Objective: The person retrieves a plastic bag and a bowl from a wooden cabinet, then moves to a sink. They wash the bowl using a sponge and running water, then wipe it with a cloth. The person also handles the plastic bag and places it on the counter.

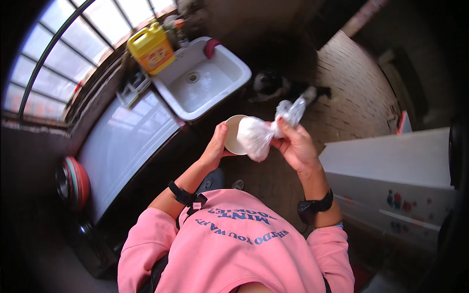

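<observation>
My left hand (216, 146) grips a pale round cup or bowl (231, 135) by its side, thumb at the rim. In my right hand (295, 143) is a clear plastic bag (291, 111) holding a white substance, pinched at its gathered neck. The bag's full white end (254, 137) hangs over the right side of the cup's mouth and hides part of it. Whether the bag touches the rim, I cannot tell. What the white substance is does not show, and the cup's inside is visible only on its left.
A white sink (209, 86) lies ahead, with a yellow jug (151, 49) beside it. A pale countertop (128, 143) runs left, with stacked basins (75, 183) at its end. A black-and-white animal (269, 86) is on the floor beyond my hands. At right stands a white cabinet-like appliance (388, 157).
</observation>
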`<state>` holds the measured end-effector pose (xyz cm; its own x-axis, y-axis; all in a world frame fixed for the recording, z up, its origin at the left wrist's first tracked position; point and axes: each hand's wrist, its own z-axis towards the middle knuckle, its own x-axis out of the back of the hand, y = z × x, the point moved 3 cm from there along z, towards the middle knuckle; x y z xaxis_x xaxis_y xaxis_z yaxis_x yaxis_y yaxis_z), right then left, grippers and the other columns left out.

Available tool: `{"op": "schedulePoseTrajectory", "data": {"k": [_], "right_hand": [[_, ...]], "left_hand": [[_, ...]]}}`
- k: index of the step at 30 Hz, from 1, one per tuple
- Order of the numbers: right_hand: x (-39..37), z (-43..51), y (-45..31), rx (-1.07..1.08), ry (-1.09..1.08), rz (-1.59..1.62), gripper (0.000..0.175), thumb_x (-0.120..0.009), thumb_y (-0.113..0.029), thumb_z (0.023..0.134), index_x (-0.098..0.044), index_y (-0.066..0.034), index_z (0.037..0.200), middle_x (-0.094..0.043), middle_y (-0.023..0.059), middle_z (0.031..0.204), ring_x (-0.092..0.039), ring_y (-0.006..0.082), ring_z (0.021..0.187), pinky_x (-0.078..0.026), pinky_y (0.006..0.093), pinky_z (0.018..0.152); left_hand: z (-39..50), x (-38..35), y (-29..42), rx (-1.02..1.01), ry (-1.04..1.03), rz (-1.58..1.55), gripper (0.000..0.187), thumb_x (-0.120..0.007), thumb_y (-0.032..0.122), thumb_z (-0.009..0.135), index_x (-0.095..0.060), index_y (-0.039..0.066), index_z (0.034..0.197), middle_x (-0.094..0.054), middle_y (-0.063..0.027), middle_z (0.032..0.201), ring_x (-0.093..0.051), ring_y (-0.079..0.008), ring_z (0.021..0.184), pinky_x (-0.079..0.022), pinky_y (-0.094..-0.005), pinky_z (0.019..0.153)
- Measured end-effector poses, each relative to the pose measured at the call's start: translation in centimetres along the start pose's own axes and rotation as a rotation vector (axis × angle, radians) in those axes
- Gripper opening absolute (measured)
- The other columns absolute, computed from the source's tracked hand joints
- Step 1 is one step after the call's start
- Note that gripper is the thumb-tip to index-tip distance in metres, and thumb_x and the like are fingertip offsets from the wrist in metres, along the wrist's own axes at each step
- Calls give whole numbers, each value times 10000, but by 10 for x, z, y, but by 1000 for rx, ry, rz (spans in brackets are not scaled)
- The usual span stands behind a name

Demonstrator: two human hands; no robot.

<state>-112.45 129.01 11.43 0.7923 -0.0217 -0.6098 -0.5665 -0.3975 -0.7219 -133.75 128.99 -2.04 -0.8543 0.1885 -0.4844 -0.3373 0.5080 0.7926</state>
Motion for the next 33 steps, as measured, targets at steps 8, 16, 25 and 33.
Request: {"op": "schedulePoseTrajectory", "data": {"k": [8, 16, 25, 33], "right_hand": [[32, -72, 35, 68, 302, 115, 269, -629, -221, 1004, -555, -81, 1221, -630, 52, 1085, -641, 158, 994, -571, 325, 783], [32, -87, 61, 371, 638, -413, 503, -677, -165, 962, -375, -48, 1347, -583, 79, 1128, -642, 123, 899, -570, 227, 597], [26, -219, 66, 506, 993, -1804, 340, -776, -94, 734, -651, -62, 1049, -585, 108, 1052, -574, 309, 961, -494, 438, 827], [91, -406, 82, 405, 1049, -1418, 380, -773, -99, 794, -627, 20, 1124, -607, 159, 1092, -645, 299, 932, -542, 385, 794]], "left_hand": [[18, -68, -24, 78, -429, 185, 677, -327, 646, 1023, -304, 159, 1493, -493, -108, 1389, -547, -241, 1251, -528, -442, 943], [7, -95, -27, 289, -515, 292, 667, -330, 631, 1028, -316, 147, 1486, -493, -114, 1353, -587, -260, 1166, -575, -451, 877], [-42, -178, -80, 377, -678, 370, 663, -363, 622, 1027, -317, 141, 1481, -508, -118, 1302, -580, -246, 1127, -583, -432, 805], [-151, -295, -190, 495, -946, 547, 734, -403, 664, 994, -318, 121, 1480, -530, -140, 1316, -610, -259, 1116, -585, -438, 785]]}}
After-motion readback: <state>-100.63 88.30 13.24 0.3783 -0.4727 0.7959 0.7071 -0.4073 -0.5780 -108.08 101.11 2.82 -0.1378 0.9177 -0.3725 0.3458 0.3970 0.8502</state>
